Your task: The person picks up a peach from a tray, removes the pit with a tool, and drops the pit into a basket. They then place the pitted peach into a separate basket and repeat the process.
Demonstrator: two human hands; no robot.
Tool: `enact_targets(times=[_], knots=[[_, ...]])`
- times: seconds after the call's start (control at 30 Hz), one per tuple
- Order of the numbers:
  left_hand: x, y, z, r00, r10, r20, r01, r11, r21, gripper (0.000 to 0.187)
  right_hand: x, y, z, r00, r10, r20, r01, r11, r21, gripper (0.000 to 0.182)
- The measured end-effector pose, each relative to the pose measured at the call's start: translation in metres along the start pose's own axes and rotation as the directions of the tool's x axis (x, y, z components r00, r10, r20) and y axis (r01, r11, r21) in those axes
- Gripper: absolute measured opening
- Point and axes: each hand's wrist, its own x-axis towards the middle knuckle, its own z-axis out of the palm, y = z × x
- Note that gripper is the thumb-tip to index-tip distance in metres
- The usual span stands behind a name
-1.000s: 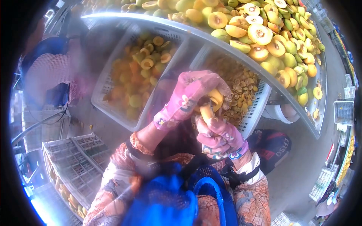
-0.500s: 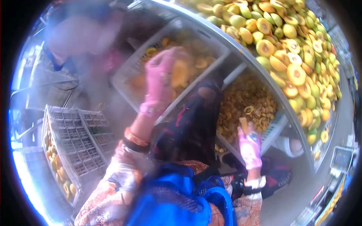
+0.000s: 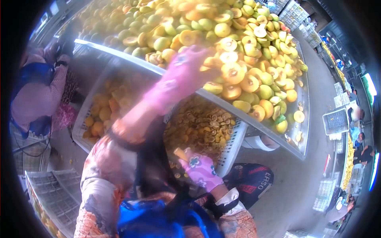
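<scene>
My left hand (image 3: 176, 77), in a pink patterned glove, reaches over the metal table's edge onto a heap of halved yellow-green fruit (image 3: 232, 73). Its fingers are smeared by motion near some fruit halves, and whether it holds one is unclear. My right hand (image 3: 201, 169), also gloved in pink flowers, is closed around a tan wooden handle (image 3: 181, 154) low in front of me. Beyond it lies a crate (image 3: 233, 147) filled with small brownish-yellow pieces (image 3: 206, 123). To the left, a second crate (image 3: 81, 126) holds orange fruit pieces (image 3: 104, 113).
The metal table's rim (image 3: 246, 115) runs diagonally before me. A co-worker (image 3: 37, 91) sits at the left. Stacked grey crates (image 3: 59, 194) stand at lower left. A white bucket (image 3: 258, 143) is under the table. More crates (image 3: 336, 121) and people are at far right.
The view has turned toward the heap. My left hand has moved from above the left crate to the fruit on the table. My right hand still grips the handle.
</scene>
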Motion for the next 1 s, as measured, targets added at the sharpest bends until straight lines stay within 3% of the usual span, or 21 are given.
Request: enact_targets(times=[0.07,0.13,0.17,0.23,0.27,0.33,0.4,0.43,0.47,0.5,0.53,0.6,0.63,0.67,0.7,0.73,0.77,0.83,0.9,0.93,1.0], knots=[[0.032,0.017,0.031,0.994,-0.077,0.075,0.057,0.969,0.239,0.063,-0.004,0.004,0.001,1.0,-0.008,-0.008,0.008,1.0,-0.006,0.033],[0.041,0.004,0.069,0.993,0.035,0.112,-0.074,0.927,0.367,0.064,-0.005,0.008,0.001,1.0,0.002,-0.003,-0.002,1.0,0.011,0.031],[0.039,-0.002,0.084,0.993,0.039,0.115,-0.079,0.927,0.368,0.064,-0.006,0.01,0.002,1.0,-0.013,-0.024,0.014,0.999,0.034,0.031],[0.034,0.004,0.092,0.969,0.242,-0.044,-0.215,0.921,0.326,0.054,-0.008,0.011,0.001,0.999,-0.017,-0.043,0.02,0.996,0.083,0.029],[0.032,0.004,0.093,0.968,0.247,-0.036,-0.223,0.919,0.324,0.054,-0.009,0.01,0.001,0.999,-0.012,-0.047,0.016,0.996,0.091,0.029],[0.028,0.007,0.081,0.99,0.094,0.102,-0.096,0.995,0.018,0.041,-0.009,0.007,-0.003,0.999,-0.021,-0.043,0.023,0.999,0.049,0.029],[0.015,0.01,0.062,0.993,0.116,0.017,-0.115,0.992,-0.047,0.036,-0.01,0.003,-0.016,1.0,-0.03,-0.006,0.031,0.99,0.135,0.024],[0.004,0.01,0.045,0.999,-0.03,0.038,0.041,0.944,-0.327,0.035,-0.01,0.001,-0.022,0.998,0.021,0.053,-0.034,0.963,0.268,0.026],[-0.006,0.014,0.03,0.982,-0.161,0.095,0.186,0.799,-0.571,0.033,-0.01,0.0,-0.026,0.991,0.06,0.117,-0.101,0.914,0.394,0.028],[-0.018,0.027,0.017,0.98,-0.196,-0.039,0.103,0.66,-0.744,0.033,-0.009,0.001,-0.027,0.999,0.047,0.009,-0.047,0.933,0.358,0.031],[-0.034,0.033,-0.001,0.959,-0.28,-0.037,0.111,0.496,-0.861,0.031,-0.01,0.001,-0.031,0.995,0.0,-0.1,0.037,0.93,0.367,0.033],[-0.063,0.037,-0.027,0.91,-0.406,-0.08,0.08,0.363,-0.928,0.026,-0.008,0.007,-0.019,0.884,-0.106,-0.456,0.21,0.96,0.184,0.035],[-0.074,0.046,-0.035,0.872,-0.439,-0.216,0.109,0.605,-0.789,0.031,-0.011,-0.001,-0.028,0.834,-0.169,-0.525,0.247,0.965,0.083,0.034],[-0.086,0.048,-0.041,0.863,-0.452,-0.225,0.119,0.615,-0.78,0.031,-0.017,-0.011,-0.037,0.777,-0.231,-0.586,0.273,0.962,-0.018,0.034],[-0.096,0.048,-0.046,0.828,-0.527,-0.192,0.094,0.468,-0.878,0.038,-0.021,-0.042,-0.068,0.95,0.133,-0.283,0.031,0.861,0.507,0.032],[-0.104,0.049,-0.049,0.794,-0.59,-0.145,0.053,0.305,-0.951,0.044,-0.019,-0.039,-0.062,0.913,-0.04,-0.406,0.227,0.877,0.423,0.031],[-0.112,0.049,-0.051,0.766,-0.626,-0.146,0.142,0.386,-0.911,0.053,-0.023,-0.058,-0.073,0.908,-0.069,-0.414,0.252,0.878,0.406,0.031],[-0.125,0.054,-0.053,0.781,-0.612,-0.124,0.167,0.396,-0.903,0.053,-0.024,-0.082,-0.083,0.905,-0.086,-0.418,0.263,0.883,0.389,0.031],[-0.133,0.054,-0.054,0.834,-0.545,-0.093,0.194,0.445,-0.874,0.062,-0.022,-0.088,-0.077,0.895,-0.118,-0.429,0.204,0.966,0.158,0.039],[-0.137,0.056,-0.054,0.832,-0.547,-0.09,0.195,0.441,-0.876,0.062,-0.021,-0.086,-0.071,0.897,-0.116,-0.427,0.2,0.967,0.157,0.039],[-0.143,0.067,-0.056,0.806,-0.584,-0.094,0.251,0.481,-0.84,0.062,-0.015,-0.08,-0.057,0.753,-0.298,-0.586,0.261,0.954,-0.15,0.045]])
